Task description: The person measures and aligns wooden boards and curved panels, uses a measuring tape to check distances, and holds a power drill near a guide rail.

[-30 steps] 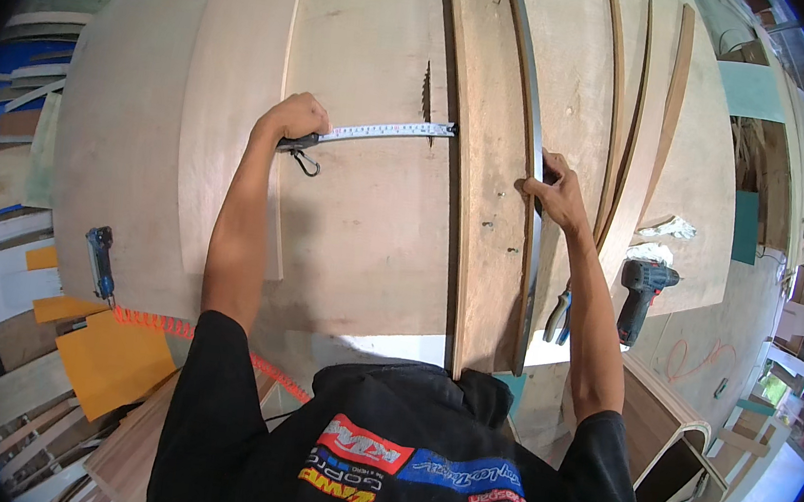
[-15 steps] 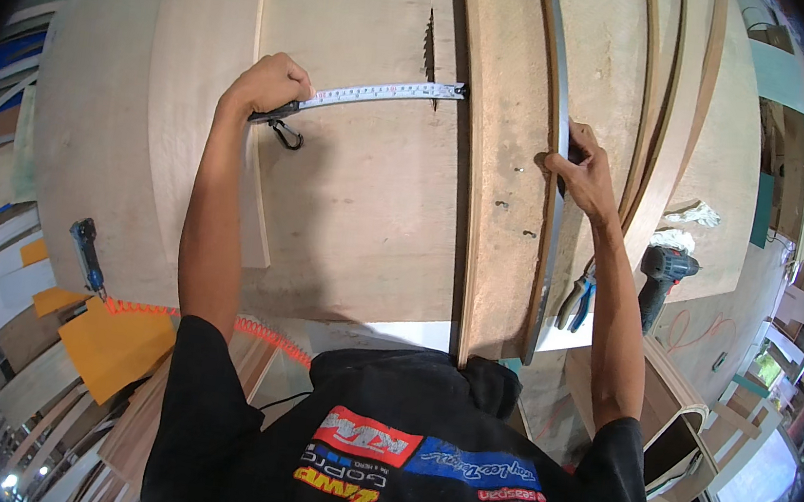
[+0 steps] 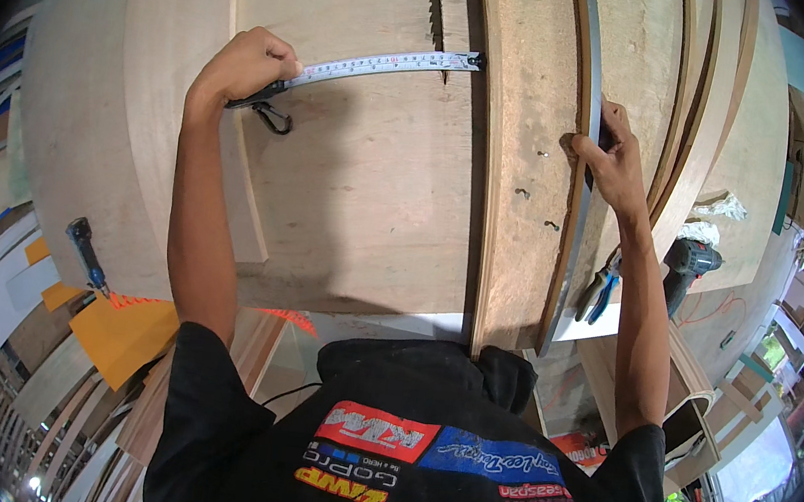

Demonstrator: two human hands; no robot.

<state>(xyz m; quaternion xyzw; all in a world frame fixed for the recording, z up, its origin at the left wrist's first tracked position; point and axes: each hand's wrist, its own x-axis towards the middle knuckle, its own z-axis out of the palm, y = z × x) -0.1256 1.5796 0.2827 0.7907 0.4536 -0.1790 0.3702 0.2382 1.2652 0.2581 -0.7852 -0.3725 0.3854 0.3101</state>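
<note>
My left hand [image 3: 250, 64] is closed around a tape measure, and its black carabiner [image 3: 273, 120] hangs beside my wrist. From there the white tape blade [image 3: 367, 66] runs right, across a toothed saw blade [image 3: 437, 10] standing in a slot of the wooden tabletop [image 3: 378, 200]. The tape's hook end meets the near-side edge of a long wooden board [image 3: 509, 262]. My right hand [image 3: 617, 161] grips a long grey metal-faced strip [image 3: 590, 90] along the board's right side, thumb over the top. Something dark shows inside that hand; I cannot make out what.
Blue-handled pliers [image 3: 597, 293] and a cordless drill [image 3: 689, 267] lie to the right, beside a crumpled white wrapper [image 3: 720, 204]. Long wooden strips [image 3: 703, 136] lie beyond. An air tool [image 3: 86, 252] with an orange coiled hose [image 3: 137, 301] sits at the left edge.
The whole view has shifted a little, with the boards appearing farther right and my left hand farther left and up. Both hands keep their holds, and the tape still spans to the board.
</note>
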